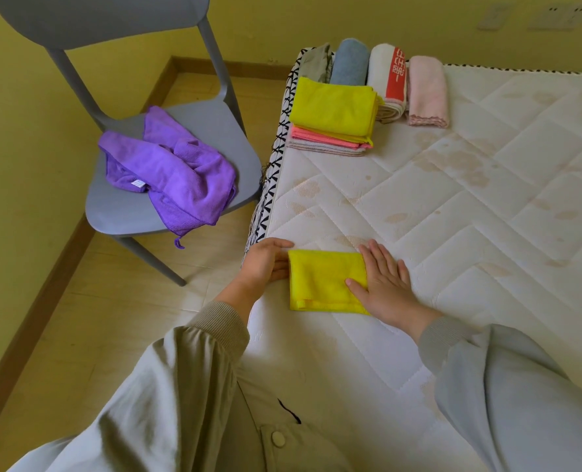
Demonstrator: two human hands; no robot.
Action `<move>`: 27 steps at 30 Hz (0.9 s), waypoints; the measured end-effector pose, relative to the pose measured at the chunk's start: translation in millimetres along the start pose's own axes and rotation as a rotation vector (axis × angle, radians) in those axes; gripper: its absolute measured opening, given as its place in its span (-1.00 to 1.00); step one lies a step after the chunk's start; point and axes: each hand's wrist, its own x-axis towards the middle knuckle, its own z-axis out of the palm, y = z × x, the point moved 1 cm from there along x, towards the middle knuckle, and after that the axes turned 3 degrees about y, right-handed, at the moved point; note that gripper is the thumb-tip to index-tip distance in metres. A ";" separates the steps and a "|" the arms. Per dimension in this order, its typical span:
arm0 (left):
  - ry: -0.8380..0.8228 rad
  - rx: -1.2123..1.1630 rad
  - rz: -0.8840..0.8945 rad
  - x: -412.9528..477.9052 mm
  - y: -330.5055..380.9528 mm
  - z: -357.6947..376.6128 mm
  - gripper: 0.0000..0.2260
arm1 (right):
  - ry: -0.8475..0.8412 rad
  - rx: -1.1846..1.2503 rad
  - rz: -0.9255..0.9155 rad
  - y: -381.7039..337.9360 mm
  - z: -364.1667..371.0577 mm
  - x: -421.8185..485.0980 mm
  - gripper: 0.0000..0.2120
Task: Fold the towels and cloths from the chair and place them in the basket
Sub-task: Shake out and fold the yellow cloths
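Your right hand (pixel 381 281) lay flat, palm down, fingers straight and slightly spread, pressing the right end of the folded yellow cloth (pixel 323 281). Your left hand (pixel 265 264) was curled against the cloth's left edge, thumb along its top corner; I cannot tell whether it pinched the fabric. The cloth sat on the bed (pixel 470 216), just beside the mattress's left edge. Bare quilted mattress stretched to your right and ahead. Farther along that same edge sat a folded stack (pixel 334 107) with another yellow cloth on top. A row of rolled towels (pixel 386 80) lay behind it, by the far edge. Off the bed to your left, the purple towel (pixel 177 172) lay crumpled on the chair (pixel 129 216) seat.
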 end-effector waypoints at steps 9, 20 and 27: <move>0.254 0.563 0.235 -13.3 -9.5 23.0 -0.65 | 0.006 -0.016 0.006 0.0 -0.5 -1.4 -0.32; 0.086 0.467 -0.123 -18.5 -3.1 25.7 -0.47 | 0.010 -0.031 -0.008 -1.8 -1.5 -1.6 -0.28; -0.036 0.238 -0.021 -36.9 -4.7 27.9 -0.69 | 0.026 0.137 0.056 -12.5 -20.2 5.3 -0.32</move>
